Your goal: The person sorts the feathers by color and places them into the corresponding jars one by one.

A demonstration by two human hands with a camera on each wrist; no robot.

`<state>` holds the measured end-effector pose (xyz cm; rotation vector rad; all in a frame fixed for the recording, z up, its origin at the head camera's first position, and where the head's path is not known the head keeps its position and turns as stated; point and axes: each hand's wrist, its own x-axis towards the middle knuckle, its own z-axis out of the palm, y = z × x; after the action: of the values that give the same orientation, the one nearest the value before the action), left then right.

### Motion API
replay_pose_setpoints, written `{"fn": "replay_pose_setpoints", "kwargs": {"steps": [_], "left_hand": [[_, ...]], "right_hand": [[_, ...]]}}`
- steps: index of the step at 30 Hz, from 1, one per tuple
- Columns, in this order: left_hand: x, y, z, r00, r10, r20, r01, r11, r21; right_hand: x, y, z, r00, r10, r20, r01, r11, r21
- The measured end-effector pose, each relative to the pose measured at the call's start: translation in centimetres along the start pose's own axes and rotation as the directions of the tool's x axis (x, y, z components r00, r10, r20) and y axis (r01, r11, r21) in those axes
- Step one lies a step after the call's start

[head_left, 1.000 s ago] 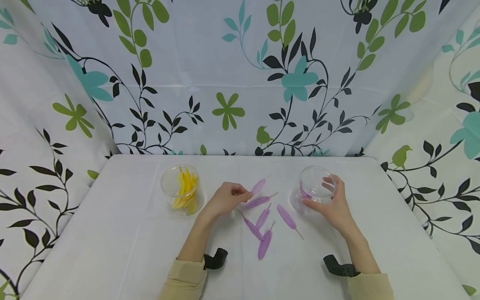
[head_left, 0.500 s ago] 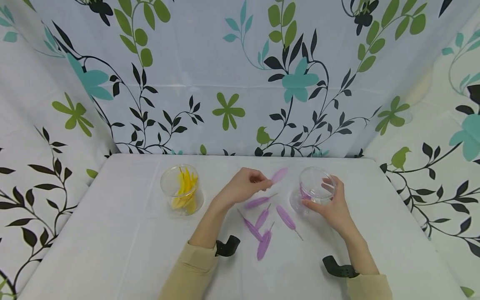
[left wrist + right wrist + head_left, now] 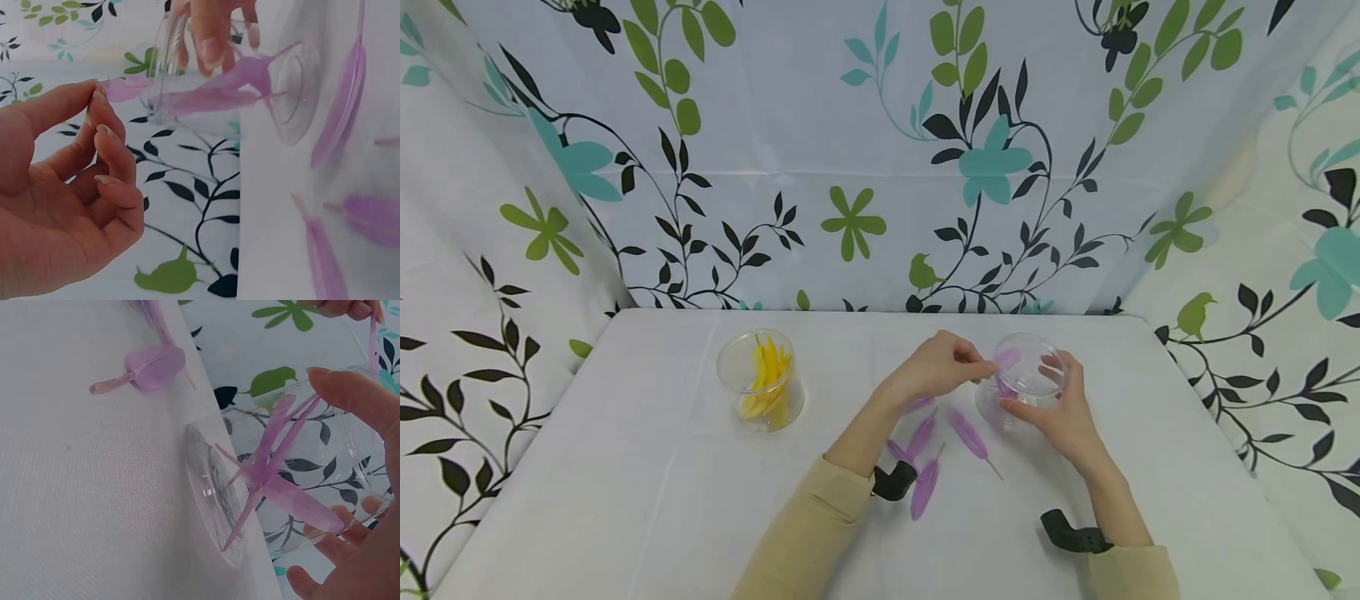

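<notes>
From above, the left hand (image 3: 942, 367) had carried its pinched purple feather (image 3: 1006, 358) from mid-counter (image 3: 625, 467) to the rim of the clear jar (image 3: 1024, 379), which the right hand (image 3: 1063, 412) kept gripping. Its wrist view showed fingers (image 3: 103, 134) clamped on the quill, seemingly. The right view showed feathers inside the jar.

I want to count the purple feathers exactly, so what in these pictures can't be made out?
- Loose purple feathers on the table, head view: the left hand and its forearm cover some, so the count is uncertain.
- Feathers inside the clear cup, all views: they overlap, and the right hand wraps the wall.
- Pinched feather, left wrist view: its tip blurs into the cup rim.
</notes>
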<state>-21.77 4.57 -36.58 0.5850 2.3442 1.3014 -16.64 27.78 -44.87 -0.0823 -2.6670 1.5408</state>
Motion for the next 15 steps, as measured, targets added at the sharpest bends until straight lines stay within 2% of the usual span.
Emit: {"fn": "replay_pose_setpoints", "kwargs": {"steps": [5, 15], "left_hand": [[1.4, 0.0, 1.2, 1.0, 0.019, 0.0, -0.019, 1.0, 0.023], [2.7, -0.5, 2.6, 0.998, -0.022, -0.064, 0.025, 0.999, 0.045]], "right_hand": [[0.1, 0.1, 0.1, 1.0, -0.012, -0.002, 0.012, 1.0, 0.012], [0.1, 0.3, 0.0, 1.0, -0.023, -0.003, 0.023, 1.0, -0.002]]}}
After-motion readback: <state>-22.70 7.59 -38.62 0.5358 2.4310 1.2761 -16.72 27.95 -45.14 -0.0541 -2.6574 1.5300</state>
